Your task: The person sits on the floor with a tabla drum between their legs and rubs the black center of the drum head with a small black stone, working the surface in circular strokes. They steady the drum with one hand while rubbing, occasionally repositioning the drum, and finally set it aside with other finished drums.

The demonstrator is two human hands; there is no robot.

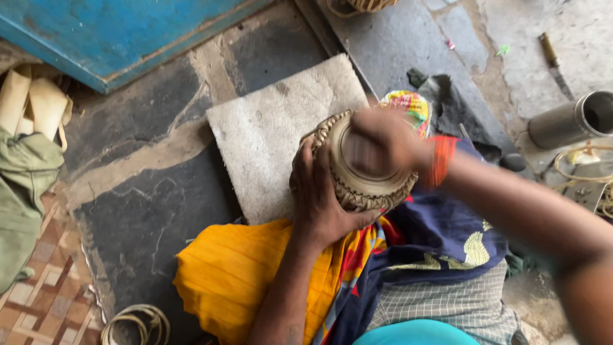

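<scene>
Stone floor [147, 211], pale slab [274, 128] at centre. I see a blue board [115, 32] at 11 o'clock, a metal cylinder [568, 121] at 3, coiled rings [135, 324] at 7. The small drum [357, 172] rests on the lap, head tilted up toward 1. My left hand [319, 198] cups its side; right hand [383, 140], blurred, apparently presses the head.

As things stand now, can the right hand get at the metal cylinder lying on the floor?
Probably yes: the right hand rests on the drum, and only bare floor lies toward the metal cylinder.
</scene>
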